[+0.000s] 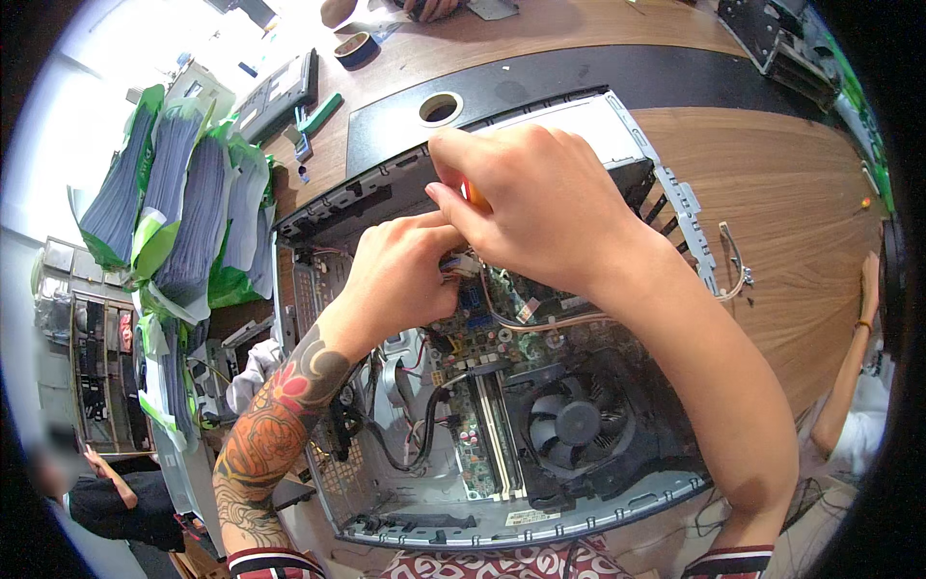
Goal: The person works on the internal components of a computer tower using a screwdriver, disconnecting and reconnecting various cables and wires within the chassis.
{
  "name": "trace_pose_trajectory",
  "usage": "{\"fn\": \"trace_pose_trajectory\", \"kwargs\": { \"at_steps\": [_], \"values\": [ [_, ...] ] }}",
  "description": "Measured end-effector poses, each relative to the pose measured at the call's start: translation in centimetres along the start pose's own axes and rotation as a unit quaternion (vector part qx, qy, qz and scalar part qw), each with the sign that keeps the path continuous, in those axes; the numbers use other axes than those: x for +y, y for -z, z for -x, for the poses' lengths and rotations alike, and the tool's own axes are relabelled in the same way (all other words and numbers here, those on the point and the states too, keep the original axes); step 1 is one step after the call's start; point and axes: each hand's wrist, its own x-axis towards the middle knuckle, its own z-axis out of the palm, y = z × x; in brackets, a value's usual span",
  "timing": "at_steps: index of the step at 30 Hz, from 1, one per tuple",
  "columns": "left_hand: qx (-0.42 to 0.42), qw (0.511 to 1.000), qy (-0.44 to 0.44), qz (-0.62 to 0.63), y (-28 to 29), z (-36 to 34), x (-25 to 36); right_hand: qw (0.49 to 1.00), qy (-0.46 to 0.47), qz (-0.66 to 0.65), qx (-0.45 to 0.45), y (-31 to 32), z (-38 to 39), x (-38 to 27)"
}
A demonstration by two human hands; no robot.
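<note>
An open desktop computer case (508, 511) lies before me, showing the motherboard, a black fan (577, 422), memory slots (492, 439) and cables. My right hand (521, 203) grips an orange-handled tool (471, 192), probably a screwdriver, over the upper middle of the case; its lower part is hidden. My left hand (391, 275) is just below and left of it, index finger reaching under my right hand and the other fingers curled down over the board. I cannot make out what, if anything, its fingertips hold.
Stacked papers in green wrappers (178, 203) stand left. Tape rolls (355, 50), a green tool (318, 114), a black panel (381, 130) and metal hardware (791, 68) lie on the wooden table (791, 193). Another person's arm (858, 338) is at right, a person (116, 502) at lower left, another's hand (434, 8) at top.
</note>
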Motion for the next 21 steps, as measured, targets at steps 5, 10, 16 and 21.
{"fn": "trace_pose_trajectory", "kwargs": {
  "at_steps": [5,10,16,21],
  "values": [
    [-0.007,1.000,0.003,-0.010,-0.3,-0.2,-0.1,1.000,0.015,0.008,0.012,0.3,-0.1,-0.1],
    [-0.025,0.999,0.008,-0.019,-0.2,0.2,-0.1,1.000,0.006,-0.003,-0.001,0.0,0.0,-0.2],
    [-0.044,0.998,0.045,0.000,-0.1,0.0,0.1,1.000,0.001,-0.001,0.002,-0.1,0.0,-0.5],
    [-0.076,0.992,0.095,0.021,0.6,-0.8,0.8,1.000,-0.002,0.003,0.010,0.0,0.2,0.0]
  ]
}}
